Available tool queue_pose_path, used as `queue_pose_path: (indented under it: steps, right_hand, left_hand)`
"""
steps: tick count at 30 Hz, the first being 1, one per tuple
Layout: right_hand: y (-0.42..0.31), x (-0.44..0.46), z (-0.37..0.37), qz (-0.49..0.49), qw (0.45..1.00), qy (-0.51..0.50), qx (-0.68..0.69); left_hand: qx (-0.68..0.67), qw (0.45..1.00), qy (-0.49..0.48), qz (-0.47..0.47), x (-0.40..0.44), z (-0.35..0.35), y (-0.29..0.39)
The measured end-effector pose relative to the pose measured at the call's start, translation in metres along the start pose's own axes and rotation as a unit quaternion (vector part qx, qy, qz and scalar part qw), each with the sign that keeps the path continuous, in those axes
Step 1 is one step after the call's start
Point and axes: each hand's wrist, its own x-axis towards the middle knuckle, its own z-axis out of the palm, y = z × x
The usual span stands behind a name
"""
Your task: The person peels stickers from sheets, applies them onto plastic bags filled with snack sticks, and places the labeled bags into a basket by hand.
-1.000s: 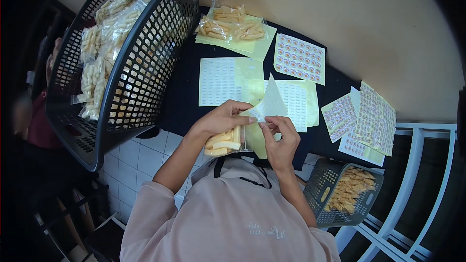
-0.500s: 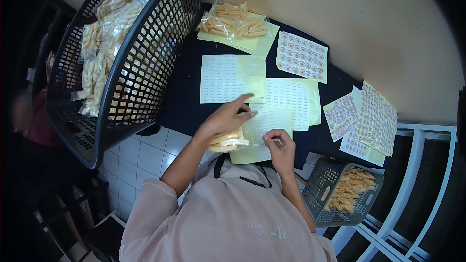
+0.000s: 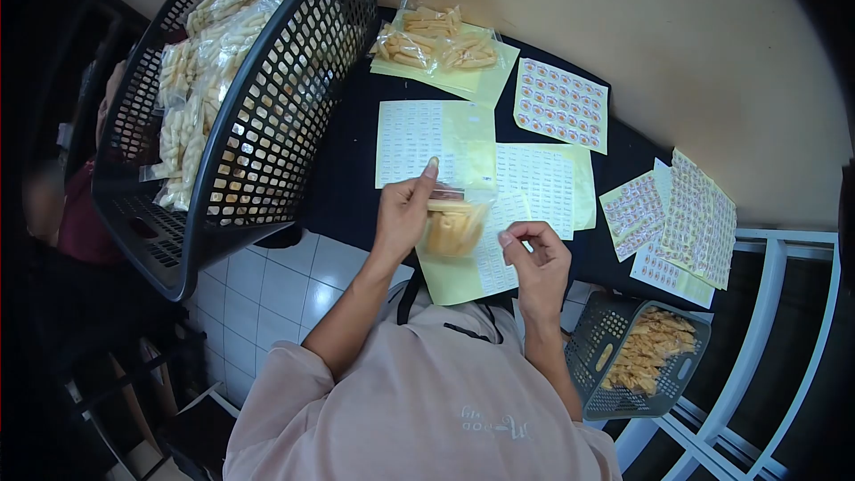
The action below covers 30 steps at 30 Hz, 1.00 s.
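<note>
My left hand [image 3: 403,218] grips a small clear plastic bag of pale yellow stick snacks [image 3: 454,230] at its left edge, thumb pointing up. The bag is held above the label sheets and is slightly blurred. To its right, my right hand [image 3: 539,263] has thumb and forefinger pinched together; whatever is between them is too small to make out. Beneath the bag lies a yellow-backed label sheet [image 3: 445,283]. Another white label sheet [image 3: 410,138] is just beyond my left hand, with a further sheet [image 3: 543,187] beside it.
A large dark basket [image 3: 267,134] of bagged snacks stands at left. Bagged sticks [image 3: 432,40] lie on yellow sheets at the back. Round-sticker sheets [image 3: 561,105] and more sticker sheets [image 3: 686,214] lie to the right. A smaller basket [image 3: 614,365] of bags sits lower right.
My left hand has drawn back from over the sheets and now has the snack bag raised upright, turned toward my right hand. My right hand has shifted slightly right, still pinched.
</note>
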Motion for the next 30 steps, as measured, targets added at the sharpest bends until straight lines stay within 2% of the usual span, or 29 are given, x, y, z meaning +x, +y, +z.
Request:
queue_pose_path:
  steps: [1,3,6,10,17,23,28,30]
  right_hand:
    - [-0.004,0.000,0.007,-0.002,1.000,0.002,0.000]
    - [-0.008,0.002,0.018,-0.030,0.998,-0.043,-0.016]
    - [-0.011,0.005,0.026,-0.035,0.998,-0.040,-0.031]
    - [-0.012,0.011,0.026,-0.046,0.997,-0.030,-0.051]
    - [-0.006,0.012,0.025,-0.057,0.995,-0.030,-0.073]
    - [-0.013,0.009,0.023,-0.048,0.998,-0.025,-0.039]
    - [-0.017,0.012,0.022,-0.052,0.998,-0.026,-0.027]
    - [-0.018,0.013,0.023,-0.048,0.999,-0.021,-0.010]
  left_hand:
    - [-0.089,0.996,-0.021,-0.025,-0.004,0.006,0.003]
    - [-0.080,0.994,-0.064,-0.025,-0.007,0.009,0.003]
    - [-0.134,0.984,-0.118,-0.016,-0.016,0.022,0.016]
    - [-0.104,0.983,-0.150,0.016,-0.024,0.027,0.022]
    - [-0.104,0.982,-0.153,0.023,-0.024,0.028,0.019]
    - [-0.131,0.978,-0.160,-0.034,-0.021,0.024,0.022]
    - [-0.089,0.973,-0.211,0.040,-0.021,0.021,0.017]
    - [-0.127,0.970,-0.204,0.018,-0.021,0.021,0.018]
